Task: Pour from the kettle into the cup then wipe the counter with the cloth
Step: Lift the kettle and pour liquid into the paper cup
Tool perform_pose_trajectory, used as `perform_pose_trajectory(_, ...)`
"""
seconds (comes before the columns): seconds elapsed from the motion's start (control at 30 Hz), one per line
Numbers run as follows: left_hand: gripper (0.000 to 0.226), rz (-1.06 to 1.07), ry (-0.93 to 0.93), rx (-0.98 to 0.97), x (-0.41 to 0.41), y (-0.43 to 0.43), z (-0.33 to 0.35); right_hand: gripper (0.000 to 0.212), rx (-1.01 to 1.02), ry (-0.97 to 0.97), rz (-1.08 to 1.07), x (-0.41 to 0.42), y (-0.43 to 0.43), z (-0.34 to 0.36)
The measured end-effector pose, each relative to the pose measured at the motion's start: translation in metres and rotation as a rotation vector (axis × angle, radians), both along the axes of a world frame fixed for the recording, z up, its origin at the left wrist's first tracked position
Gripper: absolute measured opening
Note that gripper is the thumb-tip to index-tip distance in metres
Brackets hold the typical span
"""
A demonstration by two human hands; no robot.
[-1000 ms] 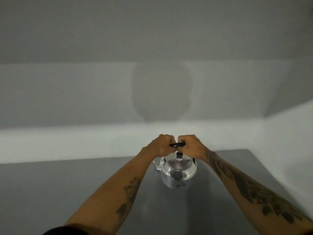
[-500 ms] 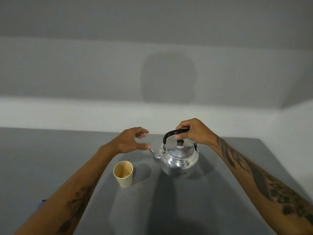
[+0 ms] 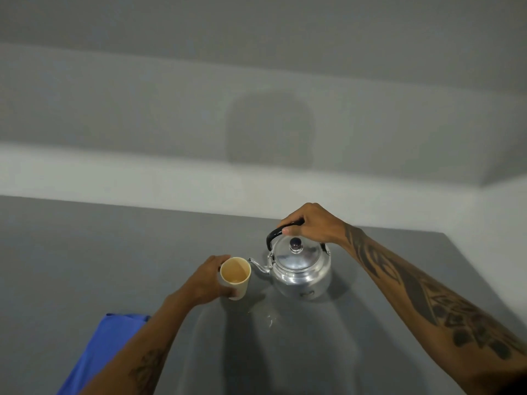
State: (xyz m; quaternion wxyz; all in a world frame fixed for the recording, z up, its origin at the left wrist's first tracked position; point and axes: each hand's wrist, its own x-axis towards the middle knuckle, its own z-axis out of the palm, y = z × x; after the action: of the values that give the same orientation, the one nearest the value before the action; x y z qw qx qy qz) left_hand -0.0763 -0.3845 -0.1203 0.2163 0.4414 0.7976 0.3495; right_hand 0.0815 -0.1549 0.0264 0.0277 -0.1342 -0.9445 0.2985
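Note:
A shiny metal kettle [image 3: 301, 269] stands upright on the grey counter [image 3: 85, 252], its spout pointing left. My right hand [image 3: 312, 225] is closed around its black handle from above. Just left of the spout stands a beige cup [image 3: 236, 276], and my left hand [image 3: 206, 280] wraps around its left side. A blue cloth [image 3: 99, 352] lies on the counter at the lower left, partly hidden by my left forearm. A small wet patch [image 3: 269, 319] glistens on the counter in front of the kettle.
A pale wall [image 3: 256, 124] rises behind the counter, with a lighter ledge along its foot. The counter's right edge runs diagonally past my right forearm.
My left hand let go of the kettle handle, swung left and closed on the cup. The view tilted down, bringing the cup and blue cloth into sight. My right hand stays on the handle.

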Motion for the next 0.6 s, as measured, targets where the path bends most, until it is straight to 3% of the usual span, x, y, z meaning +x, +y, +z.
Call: perform_pose_trajectory(0.6,0.051,0.021,-0.008,-0.005,-0.001,0.002,-0.002,0.022,0.203,-0.137,0.029,-0.022,-0.032,0.017)
